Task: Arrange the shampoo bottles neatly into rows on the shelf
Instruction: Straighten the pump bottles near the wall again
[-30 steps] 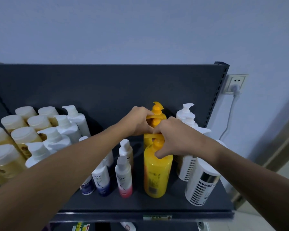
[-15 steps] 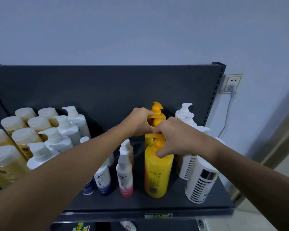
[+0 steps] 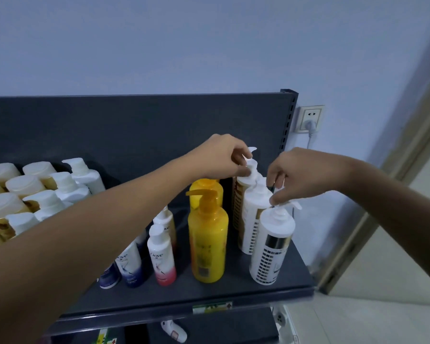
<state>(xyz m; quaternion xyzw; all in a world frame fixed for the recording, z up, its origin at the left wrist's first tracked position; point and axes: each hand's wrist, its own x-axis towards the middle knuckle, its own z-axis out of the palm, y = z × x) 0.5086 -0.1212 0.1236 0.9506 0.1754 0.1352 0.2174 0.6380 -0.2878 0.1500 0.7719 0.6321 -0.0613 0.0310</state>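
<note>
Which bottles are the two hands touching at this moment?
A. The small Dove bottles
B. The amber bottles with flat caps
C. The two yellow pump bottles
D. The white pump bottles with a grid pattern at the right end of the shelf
D: the left hand and right hand pinch the pump heads of the white grid-patterned pump bottles; the yellow pump bottles stand untouched.

Two hands on the white pump bottles at the right end of a dark shelf

The left hand [image 3: 224, 155] pinches the pump of the rear white bottle [image 3: 245, 184], while the right hand [image 3: 305, 172] grips the pump of the front white bottle [image 3: 272, 247], which leans slightly. Just left stand two yellow bottles [image 3: 207, 244] in a file, then small Dove bottles [image 3: 161, 254]. The shelf [image 3: 233, 291] also carries amber and white bottles [image 3: 35, 192] at far left. A wall socket [image 3: 310, 118] sits behind.
</note>
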